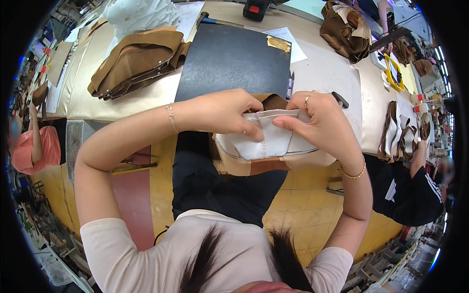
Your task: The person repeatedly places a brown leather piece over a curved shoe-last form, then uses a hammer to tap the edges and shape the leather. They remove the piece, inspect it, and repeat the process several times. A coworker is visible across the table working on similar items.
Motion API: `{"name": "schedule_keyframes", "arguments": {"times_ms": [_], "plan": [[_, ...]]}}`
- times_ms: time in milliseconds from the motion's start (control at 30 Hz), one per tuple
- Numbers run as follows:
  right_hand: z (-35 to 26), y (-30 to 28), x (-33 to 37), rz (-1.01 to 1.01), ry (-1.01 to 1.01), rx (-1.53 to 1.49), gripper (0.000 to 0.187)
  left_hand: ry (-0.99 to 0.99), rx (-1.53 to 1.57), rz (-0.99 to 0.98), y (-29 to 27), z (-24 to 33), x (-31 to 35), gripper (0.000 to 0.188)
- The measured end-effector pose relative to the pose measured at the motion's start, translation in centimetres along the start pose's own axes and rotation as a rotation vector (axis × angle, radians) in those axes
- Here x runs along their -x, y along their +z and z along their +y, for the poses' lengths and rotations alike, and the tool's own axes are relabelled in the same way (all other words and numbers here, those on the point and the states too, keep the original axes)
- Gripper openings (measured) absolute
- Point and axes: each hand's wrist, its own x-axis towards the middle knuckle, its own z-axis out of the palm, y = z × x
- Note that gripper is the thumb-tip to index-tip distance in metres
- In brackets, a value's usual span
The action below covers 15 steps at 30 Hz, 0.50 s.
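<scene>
Both hands hold a stitched leather boot upper [244, 167], tan and brown outside with white lining turned toward me, over my lap at the table's front edge. My left hand [227, 113] pinches its upper edge left of a stitched seam, thumb on the white side. My right hand [320, 117] grips the same edge farther right, its thumb pressed flat on the lining. The fingers of both hands behind the edge are mostly hidden. Just beyond the hands lies a black board [234, 63] with a torn yellowish patch at its corner.
A stack of brown leather pieces [139, 61] lies left of the board, with white pieces [141, 17] behind it. A hammer [220, 22] rests along the board's far edge. More brown pieces [344, 34] and a yellow-framed tool [392, 72] are at right. People work on both sides.
</scene>
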Motion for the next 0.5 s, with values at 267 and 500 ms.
{"name": "schedule_keyframes", "arguments": {"times_ms": [267, 500], "plan": [[0.9, 0.3, 0.4, 0.090, -0.075, 0.068, 0.031, 0.008, 0.211, -0.070, -0.2, -0.7, 0.3, 0.048], [0.7, 0.4, 0.6, 0.076, -0.062, 0.092, 0.031, -0.046, 0.118, -0.089, 0.4, -0.2, -0.1, 0.045]]}}
